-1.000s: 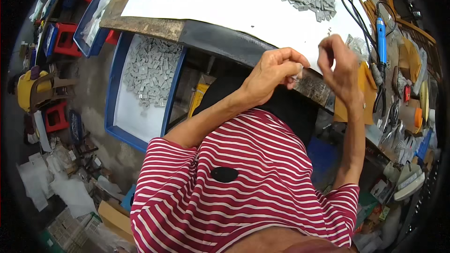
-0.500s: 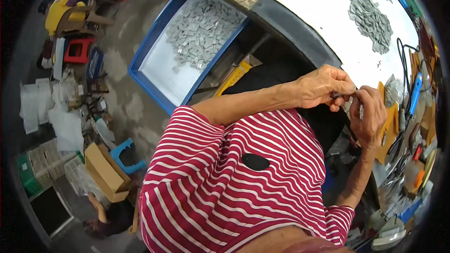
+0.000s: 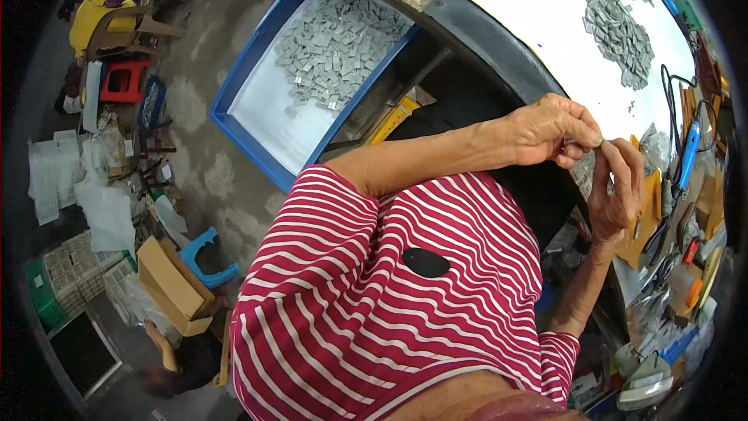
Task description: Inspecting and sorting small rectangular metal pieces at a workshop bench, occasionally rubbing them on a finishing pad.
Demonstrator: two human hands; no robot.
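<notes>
My left hand (image 3: 555, 134) reaches in from the left, its fingers curled and its thumb and forefinger pinched. My right hand (image 3: 615, 187) comes up from below with bent fingers, and its fingertips meet those of the left at the table's near edge. Whatever is between the fingertips is too small and covered to make out. Beyond the hands, on the white tabletop (image 3: 538, 8), lies a heap of small flat grey pieces (image 3: 619, 35). More such grey pieces (image 3: 335, 54) are piled in a blue tray (image 3: 255, 51) with a white lining, to the left.
A blue-handled tool (image 3: 689, 157) with a black cable lies right of my hands, among bags, orange card and clutter. On the floor at left are a cardboard box (image 3: 167, 284), a blue stool (image 3: 206, 261) and red stools (image 3: 125, 82). Another person's arm (image 3: 162, 345) shows at lower left.
Both hands have stayed together; the left has shifted slightly right and its fingers have turned a little. The right hand's fingers have straightened somewhat. The view has moved slightly.
</notes>
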